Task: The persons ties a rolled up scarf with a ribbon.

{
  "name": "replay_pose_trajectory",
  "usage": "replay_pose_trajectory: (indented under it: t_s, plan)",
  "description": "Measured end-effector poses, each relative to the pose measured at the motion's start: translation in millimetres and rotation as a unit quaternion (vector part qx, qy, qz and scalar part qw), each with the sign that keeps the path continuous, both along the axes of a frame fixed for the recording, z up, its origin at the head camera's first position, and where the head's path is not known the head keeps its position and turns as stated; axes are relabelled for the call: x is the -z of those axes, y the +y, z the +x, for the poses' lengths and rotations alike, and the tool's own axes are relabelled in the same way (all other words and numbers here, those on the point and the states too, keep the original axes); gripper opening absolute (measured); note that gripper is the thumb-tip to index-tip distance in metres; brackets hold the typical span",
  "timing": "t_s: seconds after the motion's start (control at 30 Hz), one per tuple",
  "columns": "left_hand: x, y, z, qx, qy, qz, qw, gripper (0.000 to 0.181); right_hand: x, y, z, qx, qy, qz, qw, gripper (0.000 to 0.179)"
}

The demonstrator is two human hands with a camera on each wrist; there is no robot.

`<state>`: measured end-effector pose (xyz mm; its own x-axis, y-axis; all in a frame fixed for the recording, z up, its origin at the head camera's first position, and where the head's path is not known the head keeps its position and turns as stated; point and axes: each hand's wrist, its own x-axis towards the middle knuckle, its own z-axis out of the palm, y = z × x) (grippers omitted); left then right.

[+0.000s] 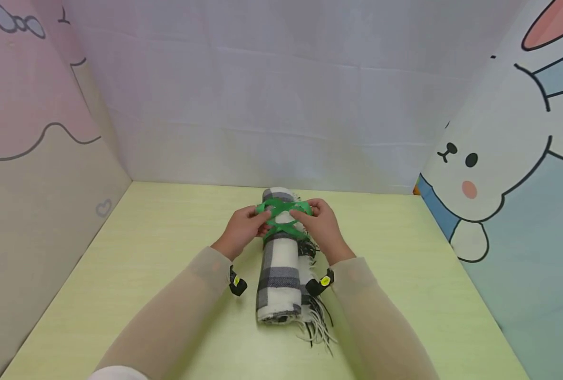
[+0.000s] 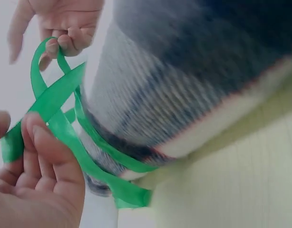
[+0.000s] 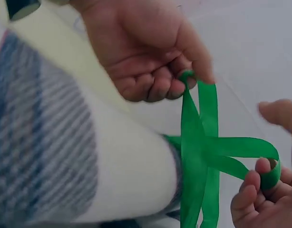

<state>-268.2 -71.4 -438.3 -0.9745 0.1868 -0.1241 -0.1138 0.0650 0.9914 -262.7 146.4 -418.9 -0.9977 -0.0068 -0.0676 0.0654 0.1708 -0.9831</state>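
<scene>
A rolled plaid scarf (image 1: 281, 269) in white, grey and black lies lengthwise on the table, its fringe spilling out on the right. Green ribbon (image 1: 283, 228) is wrapped round its far part, and looped ends stand out above the roll. My left hand (image 1: 245, 224) pinches one ribbon loop at the scarf's left side. On the opposite side, my right hand (image 1: 323, 224) pinches another loop. The ribbon strands (image 3: 196, 147) cross between both hands in the right wrist view. A loose cut ribbon end (image 2: 131, 194) hangs beside the roll in the left wrist view.
The pale yellow table (image 1: 167, 211) reaches back to a white cloth wall (image 1: 281, 105). Cartoon-printed panels stand at both sides, with a rabbit (image 1: 495, 158) on the right one. Black wrist devices (image 1: 236, 282) sit at both sleeves.
</scene>
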Motion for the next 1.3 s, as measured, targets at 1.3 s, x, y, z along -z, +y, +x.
replay_pose_trajectory:
  t_s: [1.3]
  plan:
    - [-53.7, -12.7, 26.4, -0.047, 0.083, 0.031, 0.9949, 0.019, -2.0, 13.4, -1.8, 0.073, -0.079, -0.248, 0.9628, 0.036]
